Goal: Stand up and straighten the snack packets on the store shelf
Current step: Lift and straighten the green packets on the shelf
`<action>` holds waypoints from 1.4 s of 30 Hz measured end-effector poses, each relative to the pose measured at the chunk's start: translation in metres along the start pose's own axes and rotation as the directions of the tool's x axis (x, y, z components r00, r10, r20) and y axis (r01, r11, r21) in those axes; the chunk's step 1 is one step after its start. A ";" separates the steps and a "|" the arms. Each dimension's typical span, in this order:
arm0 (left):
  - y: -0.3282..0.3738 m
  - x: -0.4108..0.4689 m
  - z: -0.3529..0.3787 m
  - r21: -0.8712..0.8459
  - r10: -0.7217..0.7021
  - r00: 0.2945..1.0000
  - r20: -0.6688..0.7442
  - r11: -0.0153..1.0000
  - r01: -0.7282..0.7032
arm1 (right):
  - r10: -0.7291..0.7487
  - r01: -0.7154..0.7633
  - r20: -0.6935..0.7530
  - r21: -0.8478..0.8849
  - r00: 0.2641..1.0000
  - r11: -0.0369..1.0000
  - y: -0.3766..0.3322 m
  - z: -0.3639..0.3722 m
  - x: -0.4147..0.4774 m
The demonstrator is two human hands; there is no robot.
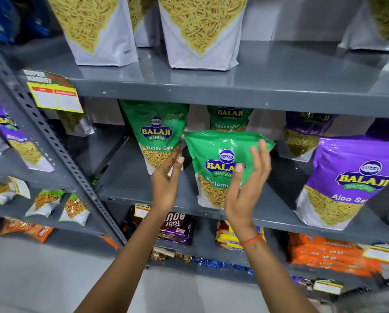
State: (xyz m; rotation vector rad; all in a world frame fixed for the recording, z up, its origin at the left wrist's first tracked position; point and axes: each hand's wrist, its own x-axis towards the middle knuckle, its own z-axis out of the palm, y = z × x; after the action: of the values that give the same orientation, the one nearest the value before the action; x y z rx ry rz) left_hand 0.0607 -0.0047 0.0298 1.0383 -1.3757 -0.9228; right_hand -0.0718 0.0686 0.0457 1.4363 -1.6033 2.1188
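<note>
grey shelf (144,190) | green packet (214,177) upright | both hands (166,184) open

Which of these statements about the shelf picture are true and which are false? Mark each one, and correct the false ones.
1. The front green packet stands on the middle shelf. True.
2. The right hand is clenched in a fist. False: its fingers are spread open in front of the front green packet.
3. A purple packet stands to the right of the green ones. True.
4. The left hand grips a purple packet. False: it is open, with its fingertips at the lower edge of the rear green packet.
5. The right wrist wears an orange band. True.
</note>
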 end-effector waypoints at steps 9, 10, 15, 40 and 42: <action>-0.042 0.054 -0.062 0.143 -0.024 0.999 -0.048 0.989 0.031 | 0.146 -0.172 0.308 0.056 0.940 0.984 -0.005 0.129 -0.045; -0.057 0.066 -0.071 0.181 -0.080 0.997 -0.018 0.980 0.082 | 0.209 -0.233 0.334 0.033 0.919 0.972 0.004 0.146 -0.051; -0.106 0.112 -0.100 0.144 -0.355 0.904 0.237 0.933 0.329 | 0.533 -0.528 0.489 -0.162 0.691 0.834 0.052 0.197 -0.052; -0.128 0.048 -0.169 0.274 -0.339 0.846 0.413 0.931 0.239 | 0.620 -0.522 0.549 -0.348 0.560 0.779 0.039 0.160 -0.122; -0.127 0.049 -0.171 0.285 -0.359 0.833 0.422 0.924 0.253 | 0.634 -0.526 0.541 -0.363 0.553 0.769 0.038 0.162 -0.124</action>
State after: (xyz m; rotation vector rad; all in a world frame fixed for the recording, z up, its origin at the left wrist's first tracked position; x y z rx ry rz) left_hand 0.2414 -0.0842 -0.0640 1.2861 -1.7721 -1.3513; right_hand 0.0702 -0.0251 -0.0719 1.8944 -2.7933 1.7283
